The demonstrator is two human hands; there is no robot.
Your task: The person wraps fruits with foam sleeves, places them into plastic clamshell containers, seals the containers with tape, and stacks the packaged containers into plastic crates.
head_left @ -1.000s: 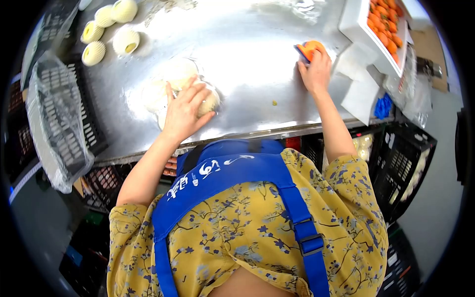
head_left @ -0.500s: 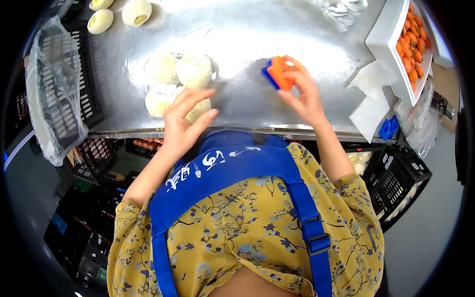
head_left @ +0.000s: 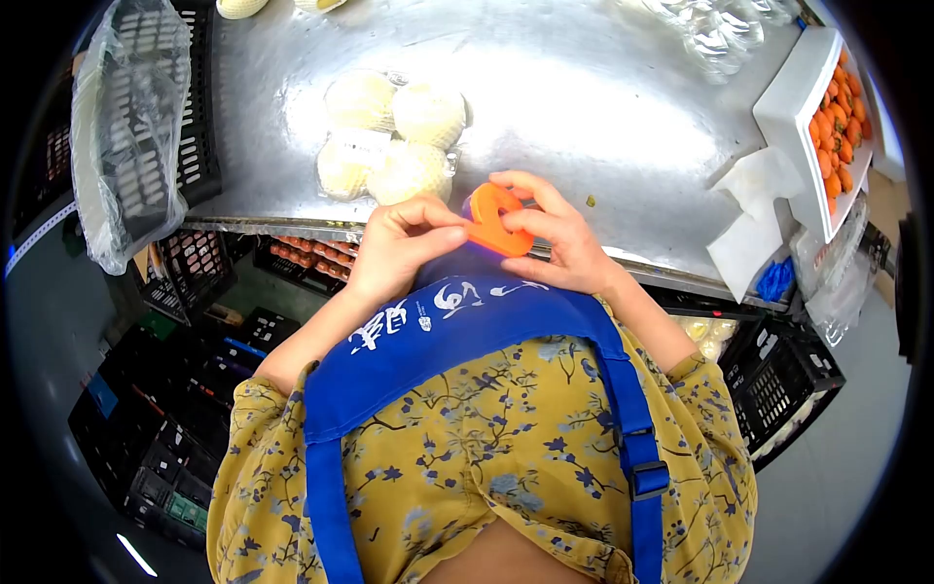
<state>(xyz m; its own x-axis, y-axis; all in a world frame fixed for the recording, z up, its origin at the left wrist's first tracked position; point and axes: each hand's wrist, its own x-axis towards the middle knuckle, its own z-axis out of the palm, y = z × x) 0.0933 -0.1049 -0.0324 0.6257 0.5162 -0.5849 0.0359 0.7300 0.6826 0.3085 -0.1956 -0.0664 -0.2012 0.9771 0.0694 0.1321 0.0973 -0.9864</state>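
An orange object, which looks like a tape dispenser, is held in front of the apron at the table's near edge. My right hand is wrapped round its right side. The fingers of my left hand are pinched together at its left end; what they grip is too small to make out. Just beyond my left hand lies a clear pack of several round fruits in pale foam nets, with a white label on it.
On the steel table, a white box of orange fruits stands at the right, near white paper and a blue scrap. Clear plastic packs lie at the back right. A plastic-covered black crate is at the left.
My right hand has brought the orange object left and toward my body. My left hand has moved from over the fruit pack to the object, its fingers now closed. The view has shifted.
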